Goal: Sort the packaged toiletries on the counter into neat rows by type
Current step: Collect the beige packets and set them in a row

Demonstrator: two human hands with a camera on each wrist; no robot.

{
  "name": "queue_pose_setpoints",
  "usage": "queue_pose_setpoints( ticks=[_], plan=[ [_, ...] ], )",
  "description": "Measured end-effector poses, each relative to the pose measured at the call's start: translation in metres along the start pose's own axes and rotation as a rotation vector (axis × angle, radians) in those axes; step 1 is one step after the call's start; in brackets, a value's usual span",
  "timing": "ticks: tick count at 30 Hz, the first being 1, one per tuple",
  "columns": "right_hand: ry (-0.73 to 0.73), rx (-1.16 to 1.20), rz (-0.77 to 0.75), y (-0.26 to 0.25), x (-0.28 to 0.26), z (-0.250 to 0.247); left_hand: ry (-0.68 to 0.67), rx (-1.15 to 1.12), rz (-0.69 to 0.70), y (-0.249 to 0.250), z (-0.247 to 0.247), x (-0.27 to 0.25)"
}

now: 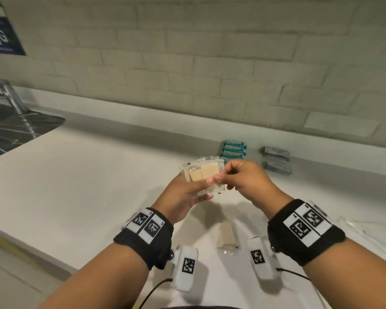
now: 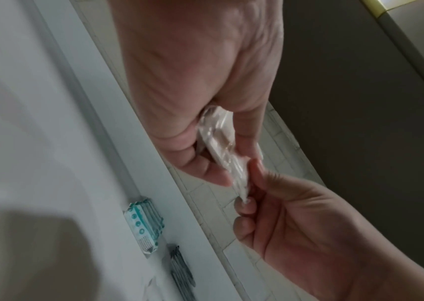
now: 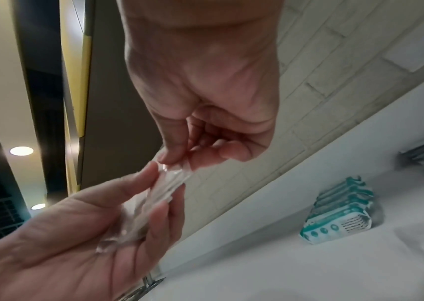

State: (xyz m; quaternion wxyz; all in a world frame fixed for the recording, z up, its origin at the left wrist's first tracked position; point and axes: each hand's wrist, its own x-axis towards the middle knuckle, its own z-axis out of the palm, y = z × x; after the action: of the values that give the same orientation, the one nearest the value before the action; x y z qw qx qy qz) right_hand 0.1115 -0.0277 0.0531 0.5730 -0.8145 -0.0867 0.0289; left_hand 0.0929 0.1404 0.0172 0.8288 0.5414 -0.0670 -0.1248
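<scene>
Left hand (image 1: 185, 192): grasps clear, crinkly packets (image 1: 202, 172) of beige squares, above counter (image 1: 80, 175).
Right hand (image 1: 241, 177): pinches packets' edge.
Counter: white, smooth; teal row (image 1: 234, 150), grey row (image 1: 276, 160) by brick wall (image 1: 187, 52).

Clear glossy plastic wrappers (image 1: 201, 175), smooth matt white counter (image 1: 87, 175), shiny metal sink (image 1: 16, 128), rough painted brick wall (image 1: 210, 63)

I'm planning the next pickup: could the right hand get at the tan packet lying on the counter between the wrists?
Probably not yet. The right hand is pinching the clear packets held in the left hand. The tan packet itself lies uncovered on the counter, so the way looks free once it lets go.
</scene>
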Motion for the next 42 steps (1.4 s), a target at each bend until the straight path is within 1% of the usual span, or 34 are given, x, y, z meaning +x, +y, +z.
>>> queue_pose_setpoints(
  ticks=[2,4,7,10,13,15,16,19,20,21,23,26,27,30,32,33,34,36,37,39,40,42],
  plan=[
    [0.032,0.002,0.003,-0.001,0.002,-0.005,0.008,-0.040,0.005,0.002,0.000,0.002],
    [0.016,-0.043,-0.002,-0.003,0.003,-0.009,0.009,-0.049,0.014,0.004,-0.001,0.002],
    [-0.052,-0.107,-0.025,-0.005,0.003,-0.012,0.026,0.035,0.029,0.004,0.000,0.002],
    [-0.091,-0.085,-0.016,-0.010,0.001,-0.013,0.086,0.148,0.024,0.005,0.000,0.003],
    [-0.102,-0.081,-0.013,-0.013,0.002,-0.016,0.072,0.258,-0.024,0.005,0.001,0.003],
    [-0.106,-0.109,0.008,-0.013,0.004,-0.019,0.066,0.268,-0.046,0.003,0.000,0.003],
    [-0.085,-0.154,0.021,-0.011,0.005,-0.021,0.073,0.249,-0.058,0.001,0.000,0.002],
    [0.090,-0.542,0.057,-0.002,0.012,-0.032,0.107,0.122,-0.082,0.000,-0.006,0.000],
    [0.103,-0.598,0.083,0.001,0.012,-0.034,0.122,0.055,-0.093,0.000,-0.009,-0.001],
    [0.071,-0.607,0.112,0.005,0.011,-0.035,0.132,-0.012,-0.101,0.000,-0.011,-0.002],
    [-0.053,-0.637,0.154,0.015,0.006,-0.029,0.120,-0.082,-0.110,0.000,-0.016,-0.003],
    [-0.249,-0.791,0.162,0.030,-0.004,-0.008,0.086,-0.073,-0.100,0.001,-0.017,-0.005],
    [-0.278,-0.841,0.164,0.036,-0.005,-0.002,0.087,-0.066,-0.094,0.001,-0.017,-0.005],
    [-0.299,-0.881,0.216,0.049,-0.006,0.006,0.120,-0.060,-0.081,0.001,-0.015,-0.008],
    [-0.259,-0.905,0.192,0.050,-0.005,0.004,0.146,-0.067,-0.073,0.001,-0.014,-0.009],
    [-0.210,-0.871,0.154,0.046,-0.004,0.002,0.162,-0.070,-0.071,0.001,-0.014,-0.009],
    [-0.148,-0.782,0.113,0.040,-0.004,-0.001,0.177,-0.072,-0.069,0.001,-0.013,-0.009],
    [-0.048,-0.524,0.047,0.024,-0.004,-0.003,0.200,-0.080,-0.068,0.001,-0.012,-0.008],
    [-0.029,-0.397,0.025,0.015,-0.004,-0.003,0.196,-0.087,-0.070,0.001,-0.011,-0.008],
    [-0.050,-0.206,0.012,0.002,-0.004,0.000,0.150,-0.092,-0.075,0.001,-0.009,-0.007],
    [-0.067,-0.151,0.015,-0.003,-0.004,0.003,0.122,-0.085,-0.078,0.001,-0.007,-0.007],
    [-0.084,-0.116,0.027,-0.007,-0.004,0.004,0.077,-0.065,-0.077,0.002,-0.002,-0.007]
  ],
)
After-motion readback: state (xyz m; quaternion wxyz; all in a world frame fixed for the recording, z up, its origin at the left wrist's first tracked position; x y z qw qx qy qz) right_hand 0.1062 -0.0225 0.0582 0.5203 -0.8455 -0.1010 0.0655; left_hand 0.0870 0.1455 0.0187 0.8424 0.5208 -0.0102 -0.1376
